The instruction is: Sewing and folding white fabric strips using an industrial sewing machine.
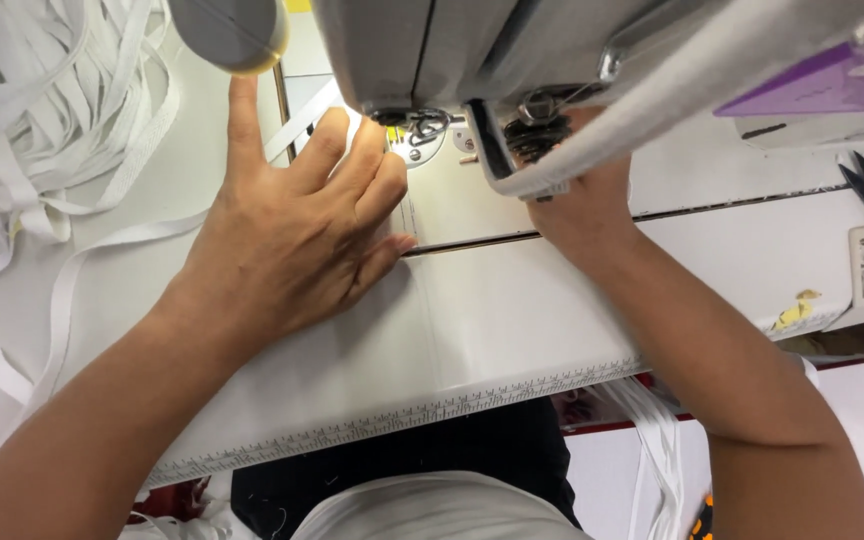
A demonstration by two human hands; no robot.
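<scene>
Your white strap [297,125] runs diagonally toward the presser foot [422,128]. Your left hand [297,225] presses flat, fingers spread; your right hand [577,205] is mostly hidden, grip unclear.

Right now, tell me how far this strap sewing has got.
Done: nothing finished shows. In hand: the left hand presses flat beside the presser foot, where a white strap leads in; the right hand reaches under the sewing machine head. Left: loose white strap piled at the left.

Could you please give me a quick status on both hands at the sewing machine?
Left hand flat on white strap near presser foot. Right hand behind machine head, fingers hidden. Nothing blocking.
</scene>
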